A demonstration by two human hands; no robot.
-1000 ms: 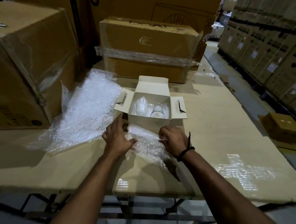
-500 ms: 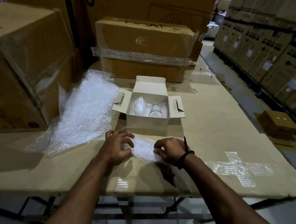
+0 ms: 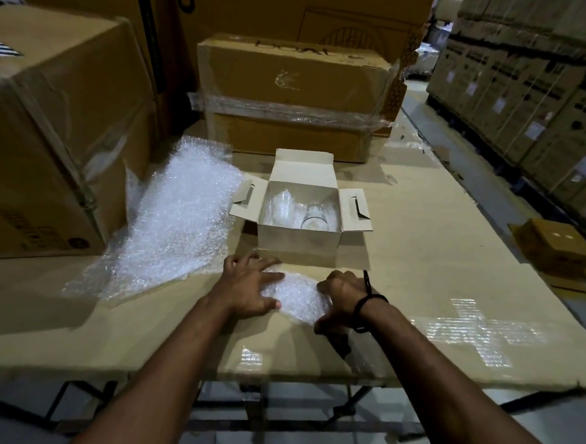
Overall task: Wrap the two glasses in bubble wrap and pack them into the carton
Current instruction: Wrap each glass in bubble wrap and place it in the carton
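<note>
A small white carton [image 3: 297,242] stands open on the cardboard-covered table, flaps spread. Inside it I see two clear glasses, one at the left [image 3: 282,207] and one at the right [image 3: 314,218]. Just in front of the carton lies a compact roll of bubble wrap [image 3: 297,296]. My left hand [image 3: 250,288] presses on the roll's left end with its fingers spread over it. My right hand [image 3: 343,298] grips the right end. Whether anything is inside the roll is hidden.
A large loose sheet of bubble wrap [image 3: 178,221] lies left of the carton against a big brown box [image 3: 56,138]. A film-wrapped brown box [image 3: 292,98] stands behind. The table's front edge [image 3: 275,375] is close below my hands. A small box [image 3: 554,244] sits on the floor at right.
The loose piece of wrap by the carton has been drawn toward me and rolled into a tighter bundle. Both hands moved slightly back from the carton with it.
</note>
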